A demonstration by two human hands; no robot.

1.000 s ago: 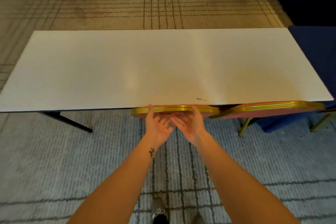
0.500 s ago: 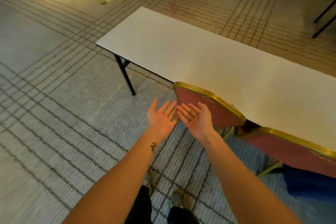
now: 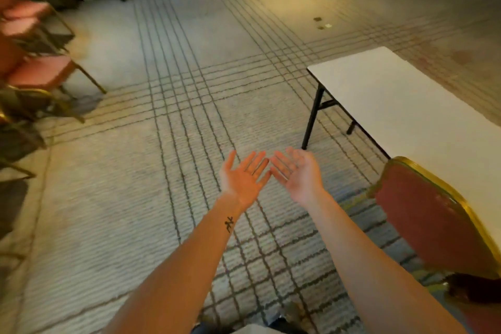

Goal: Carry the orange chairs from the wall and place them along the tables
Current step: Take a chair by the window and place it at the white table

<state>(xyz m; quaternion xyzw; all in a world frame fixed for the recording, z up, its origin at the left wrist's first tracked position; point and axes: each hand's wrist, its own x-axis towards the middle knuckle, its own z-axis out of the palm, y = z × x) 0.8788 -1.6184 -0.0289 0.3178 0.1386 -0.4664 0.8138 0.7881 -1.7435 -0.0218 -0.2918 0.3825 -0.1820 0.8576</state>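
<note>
Left hand and right hand are hovering palms-up side by side over the carpet, each grip released and holding nothing, one orange chair is standing against the white counter at right, more orange chairs are sitting blurred far left.

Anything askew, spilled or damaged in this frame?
Reddish stains mark the carpet beyond the table, and a few small bits lie on it farther left, too small to identify. The orange chair stands along the table edge.
</note>
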